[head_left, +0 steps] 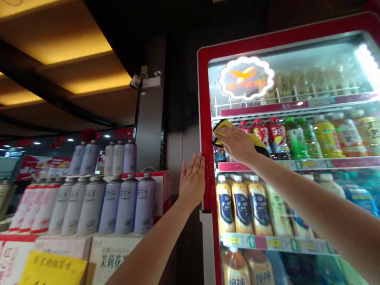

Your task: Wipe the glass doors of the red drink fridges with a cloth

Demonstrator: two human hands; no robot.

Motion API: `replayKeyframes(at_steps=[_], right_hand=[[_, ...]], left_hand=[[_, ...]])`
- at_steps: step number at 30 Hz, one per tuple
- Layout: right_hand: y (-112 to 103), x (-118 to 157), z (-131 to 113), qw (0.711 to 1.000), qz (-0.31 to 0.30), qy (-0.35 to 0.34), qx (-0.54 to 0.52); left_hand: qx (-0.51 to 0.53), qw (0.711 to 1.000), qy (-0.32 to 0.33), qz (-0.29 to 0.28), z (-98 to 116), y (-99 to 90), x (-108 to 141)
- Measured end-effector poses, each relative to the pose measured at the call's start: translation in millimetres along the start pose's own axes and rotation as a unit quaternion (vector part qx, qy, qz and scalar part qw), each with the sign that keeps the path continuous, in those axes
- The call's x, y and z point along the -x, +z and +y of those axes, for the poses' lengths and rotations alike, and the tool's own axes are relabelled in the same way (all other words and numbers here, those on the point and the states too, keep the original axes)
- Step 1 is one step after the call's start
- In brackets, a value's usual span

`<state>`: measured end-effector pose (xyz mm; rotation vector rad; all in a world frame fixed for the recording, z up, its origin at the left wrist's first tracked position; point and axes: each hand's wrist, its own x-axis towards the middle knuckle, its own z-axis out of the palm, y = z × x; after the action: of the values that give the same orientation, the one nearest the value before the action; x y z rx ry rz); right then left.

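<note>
A yellow cloth with a black edge is pressed against the glass door of a drinks fridge, under my right hand. The fingers of that hand lie over the cloth and point left. My left hand rests against the outer left side of the red fridge frame, its fingers stretched upward and holding nothing. Behind the glass, red-labelled bottles stand near the cloth, and bottles with dark blue labels are on the shelf below.
Left of the fridge, grey and purple bottles stand in rows on boxes, with a yellow price sign in front. A dark pillar rises behind them. A lit white-edged sign glows at the top of the door.
</note>
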<state>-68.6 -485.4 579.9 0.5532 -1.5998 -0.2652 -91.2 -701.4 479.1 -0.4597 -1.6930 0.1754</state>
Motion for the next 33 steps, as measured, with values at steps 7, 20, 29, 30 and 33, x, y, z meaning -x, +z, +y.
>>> replayKeyframes(at_steps=[7,20,29,30,33], right_hand=[[9.5,19.0,-32.2,0.994,-0.047,-0.09,-0.047],[11.4,20.6,-44.2,0.993,-0.061,-0.083,-0.056],[4.0,11.7,-31.9,0.998,-0.042,-0.039,-0.023],[7.2,14.7,-37.5,0.999,-0.035,-0.031,-0.021],[16.6,39.5,-54.3,0.995,-0.037,-0.09,-0.03]], left_hand=[[0.004,1.0,-0.004,-0.02,1.8,-7.0,9.3],[-0.018,0.999,-0.029,-0.039,9.8,-11.5,20.5],[-0.022,0.997,-0.039,-0.055,11.4,-9.2,27.2],[-0.023,0.997,-0.042,-0.054,11.7,-10.1,27.8],[-0.017,0.998,-0.045,-0.044,11.1,-11.4,30.4]])
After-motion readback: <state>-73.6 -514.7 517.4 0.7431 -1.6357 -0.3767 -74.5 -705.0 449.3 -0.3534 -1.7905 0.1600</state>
